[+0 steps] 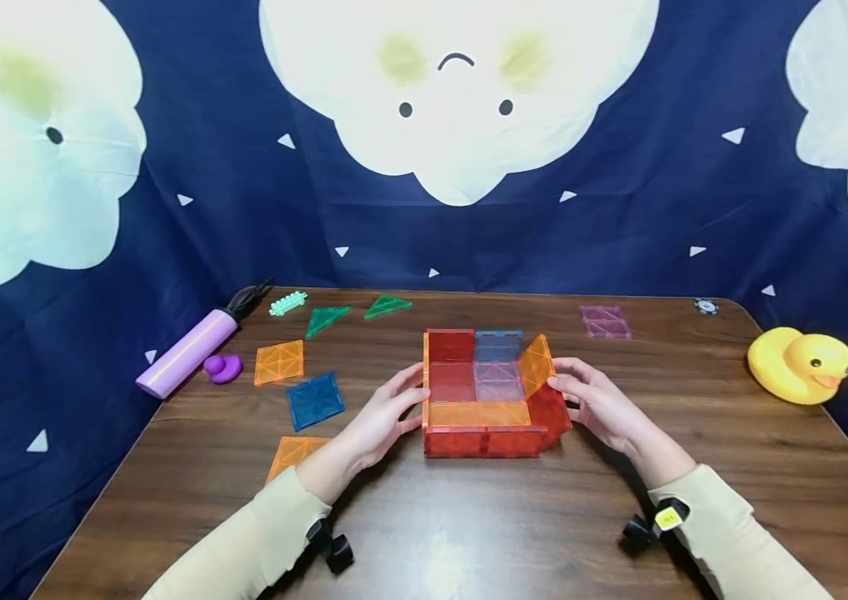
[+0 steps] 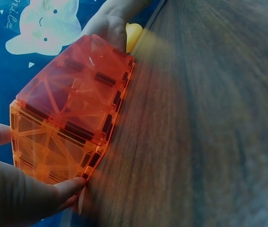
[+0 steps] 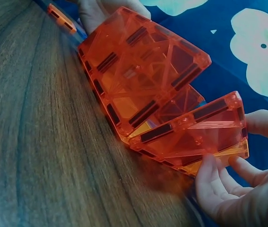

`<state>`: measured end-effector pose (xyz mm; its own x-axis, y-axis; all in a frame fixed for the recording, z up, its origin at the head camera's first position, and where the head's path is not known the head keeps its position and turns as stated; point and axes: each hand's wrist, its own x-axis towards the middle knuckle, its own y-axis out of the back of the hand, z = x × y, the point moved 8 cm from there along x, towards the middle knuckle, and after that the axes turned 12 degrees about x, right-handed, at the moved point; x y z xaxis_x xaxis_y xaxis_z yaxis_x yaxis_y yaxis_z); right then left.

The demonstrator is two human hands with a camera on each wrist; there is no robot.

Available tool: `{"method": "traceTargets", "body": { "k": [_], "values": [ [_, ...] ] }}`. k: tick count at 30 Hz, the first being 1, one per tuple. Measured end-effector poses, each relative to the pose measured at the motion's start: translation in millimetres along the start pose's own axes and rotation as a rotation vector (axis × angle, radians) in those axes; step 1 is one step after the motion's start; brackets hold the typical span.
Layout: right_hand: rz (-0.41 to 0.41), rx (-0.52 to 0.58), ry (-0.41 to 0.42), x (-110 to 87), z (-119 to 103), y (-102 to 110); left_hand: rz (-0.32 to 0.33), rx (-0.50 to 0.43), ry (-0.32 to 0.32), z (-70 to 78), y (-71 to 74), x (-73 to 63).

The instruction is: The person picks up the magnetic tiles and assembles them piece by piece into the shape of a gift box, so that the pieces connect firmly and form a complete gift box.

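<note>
An open-topped box of translucent magnetic tiles [image 1: 495,442] stands on the wooden table, with red, orange and blue walls and a partly purple floor. My left hand [image 1: 381,419] grips its left side; in the left wrist view, thumb and a finger span the orange end tile [image 2: 44,149]. On the other side my right hand [image 1: 606,408] holds the right end, where a red wall tile [image 3: 195,132] angles outward from the front corner. An orange tile [image 1: 536,365] leans at a slant by the right fingertips. Some of the right fingers are hidden behind the tiles.
Left of the box lie orange [image 1: 279,362] and blue [image 1: 316,401] tiles, two green triangles [image 1: 328,318], a purple toy duck [image 1: 223,368] and a lilac pump [image 1: 187,352]. A purple tile [image 1: 606,322] lies at back right; a yellow duck [image 1: 799,365] sits far right.
</note>
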<state>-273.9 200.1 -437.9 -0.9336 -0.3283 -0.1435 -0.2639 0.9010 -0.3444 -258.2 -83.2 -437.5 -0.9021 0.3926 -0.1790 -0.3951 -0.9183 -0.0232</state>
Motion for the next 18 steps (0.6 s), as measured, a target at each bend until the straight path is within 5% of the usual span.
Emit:
{"method": "traceTargets", "body": {
  "k": [18],
  "values": [
    [0.064,-0.093,-0.017,5.5,6,-13,-0.031,0.012,-0.002,-2.5,-3.3,0.8]
  ]
}}
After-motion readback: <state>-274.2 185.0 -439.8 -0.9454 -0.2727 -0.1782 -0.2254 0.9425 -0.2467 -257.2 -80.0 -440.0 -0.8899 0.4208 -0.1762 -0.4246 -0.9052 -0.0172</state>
